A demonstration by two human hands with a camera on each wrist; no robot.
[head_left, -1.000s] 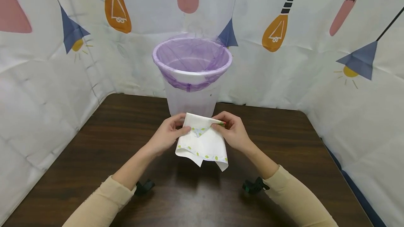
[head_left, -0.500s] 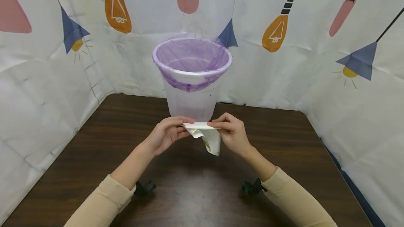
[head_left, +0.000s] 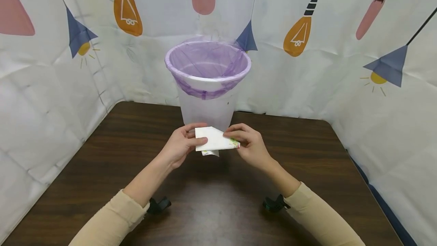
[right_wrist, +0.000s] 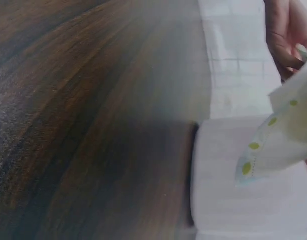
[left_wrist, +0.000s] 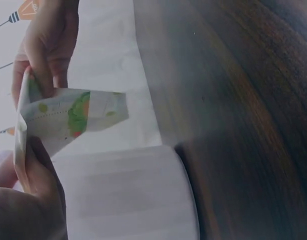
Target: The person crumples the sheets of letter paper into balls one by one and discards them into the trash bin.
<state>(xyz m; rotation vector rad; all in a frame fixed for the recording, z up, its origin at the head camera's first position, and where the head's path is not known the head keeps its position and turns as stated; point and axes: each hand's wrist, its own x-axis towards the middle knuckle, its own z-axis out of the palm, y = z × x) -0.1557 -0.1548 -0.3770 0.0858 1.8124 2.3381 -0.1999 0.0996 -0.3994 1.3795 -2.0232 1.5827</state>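
Head view: you are pinching the folded napkin (head_left: 215,139) with left hand (head_left: 179,146) and right hand (head_left: 250,145), just before the bin (head_left: 207,86). Judging by the loose corner drooping underneath, keeping edges aligned is mattering most.

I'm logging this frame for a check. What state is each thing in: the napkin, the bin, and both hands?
Napkin: folded small, held above the table between both hands.
Bin: upright, open at the top, lined with a purple bag, nothing visible inside.
Left hand: pinches the napkin's left edge.
Right hand: pinches the napkin's right edge.
Table: bears the bin.
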